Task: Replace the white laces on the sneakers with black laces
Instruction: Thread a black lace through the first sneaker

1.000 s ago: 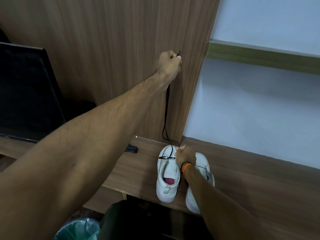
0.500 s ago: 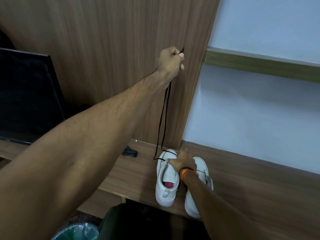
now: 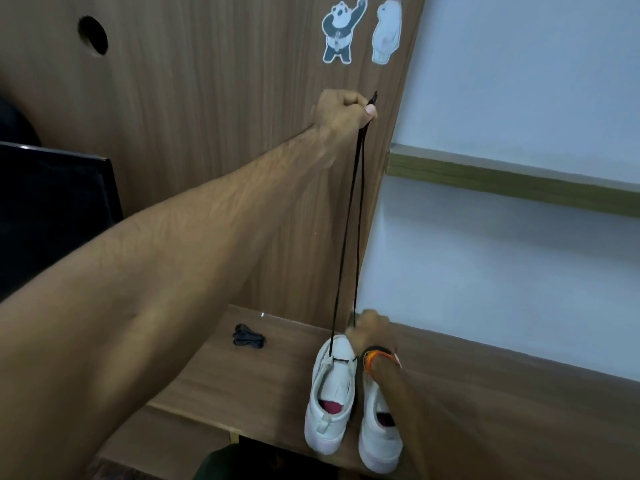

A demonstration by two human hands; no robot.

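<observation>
Two white sneakers stand side by side on the wooden desk (image 3: 242, 393), toes toward the wall. A black lace (image 3: 346, 237) is threaded through the lowest eyelets of the left sneaker (image 3: 332, 393), and its two strands run straight up, taut. My left hand (image 3: 343, 112) is raised high in front of the wood panel, fist shut on both lace ends. My right hand (image 3: 369, 327), with an orange band on its wrist, presses on the toe end of the left sneaker, where one strand meets its fingers. The right sneaker (image 3: 379, 441) shows no lace.
A second black lace (image 3: 248, 336) lies bundled on the desk left of the sneakers. A dark monitor (image 3: 52, 209) stands at the left. The wood panel (image 3: 207, 116) carries two bear stickers (image 3: 341, 32). A pale wall with a green ledge (image 3: 512, 181) is at the right.
My left hand has lifted higher with the lace ends, and the slack strands have pulled straight and taut. My right hand has stayed at the sneaker's toe.
</observation>
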